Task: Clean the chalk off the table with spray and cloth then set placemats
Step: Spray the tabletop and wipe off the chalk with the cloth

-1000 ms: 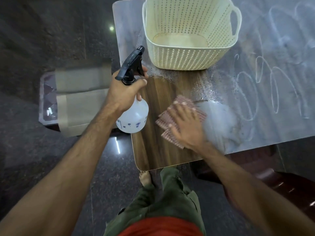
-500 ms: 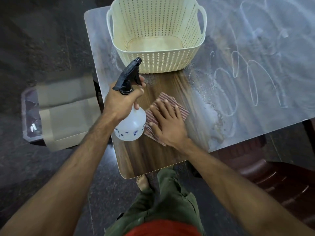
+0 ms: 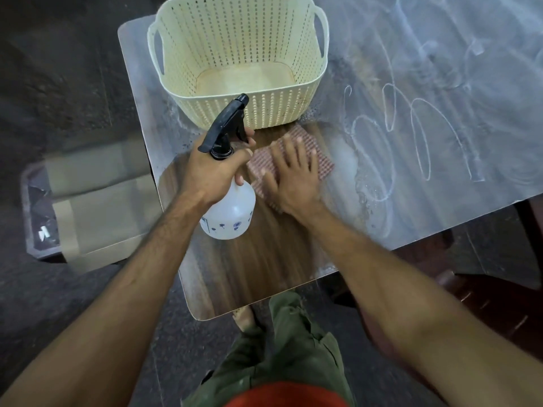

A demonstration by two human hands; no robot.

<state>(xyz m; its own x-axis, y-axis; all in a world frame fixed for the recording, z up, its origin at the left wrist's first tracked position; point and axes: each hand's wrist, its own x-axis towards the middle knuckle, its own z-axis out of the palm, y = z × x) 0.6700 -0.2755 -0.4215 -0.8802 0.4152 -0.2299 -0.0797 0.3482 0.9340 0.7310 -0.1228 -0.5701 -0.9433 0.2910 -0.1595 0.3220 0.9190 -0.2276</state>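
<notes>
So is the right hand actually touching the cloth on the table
Touching. The head view shows the right hand lying flat on the checked cloth, fingers spread straight across it, pressing it onto the table.

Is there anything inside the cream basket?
No; the cream basket on the table shows only its bare bottom.

Hidden, cut off and blurred parts

The right hand covers the middle of the cloth, and both are smeared by blur. The left hand hides the neck of the spray bottle; the small print on it is too small to read. The table and its chalk marks run out of the top and right edges. The basket loses its far rim at the top edge.
</notes>
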